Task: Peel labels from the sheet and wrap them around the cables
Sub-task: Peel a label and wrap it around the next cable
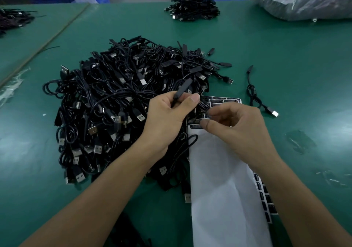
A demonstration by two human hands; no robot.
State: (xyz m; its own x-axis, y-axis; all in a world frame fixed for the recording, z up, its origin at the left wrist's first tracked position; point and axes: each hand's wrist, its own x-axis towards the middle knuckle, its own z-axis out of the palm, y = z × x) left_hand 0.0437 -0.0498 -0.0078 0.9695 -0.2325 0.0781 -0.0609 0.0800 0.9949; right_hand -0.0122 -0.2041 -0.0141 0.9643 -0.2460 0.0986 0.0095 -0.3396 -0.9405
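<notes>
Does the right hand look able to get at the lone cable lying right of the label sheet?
Probably yes: the lone cable lies apart on bare mat beside the right hand, nothing over it, though that hand seems to pinch a label.

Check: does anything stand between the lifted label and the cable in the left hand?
Nothing visible does. The label sits right beside the cable pinched in the left hand.

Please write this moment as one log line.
left hand: holds cable | right hand: at label, grip unclear | label sheet: on table
</notes>
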